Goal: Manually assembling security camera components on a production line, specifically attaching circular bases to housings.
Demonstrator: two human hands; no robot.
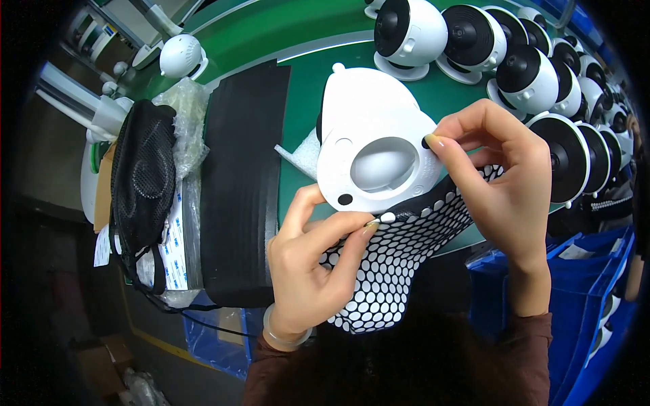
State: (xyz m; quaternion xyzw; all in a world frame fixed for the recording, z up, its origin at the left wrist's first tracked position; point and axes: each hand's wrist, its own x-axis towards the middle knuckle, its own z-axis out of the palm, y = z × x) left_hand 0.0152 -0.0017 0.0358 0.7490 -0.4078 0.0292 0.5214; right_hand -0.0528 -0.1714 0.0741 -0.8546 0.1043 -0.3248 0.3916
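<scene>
While the left hand (pixel 310 264) pinches the edge of the dotted sheet (pixel 389 271), the white device (pixel 369 95) lies on the tabletop (pixel 305 95), base (pixel 332 172) facing up. At its right rim, the right hand (pixel 508 176) grips a small black pad (pixel 425 142).

Reddish-brown sleeves (pixel 531 352); a pale, perhaps translucent bangle (pixel 283 340) by the left hand (pixel 308 260).

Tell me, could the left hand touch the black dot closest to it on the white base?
Probably yes: the left hand is just below the black dot, which lies uncovered on the white base, so nothing seems in the way.
</scene>
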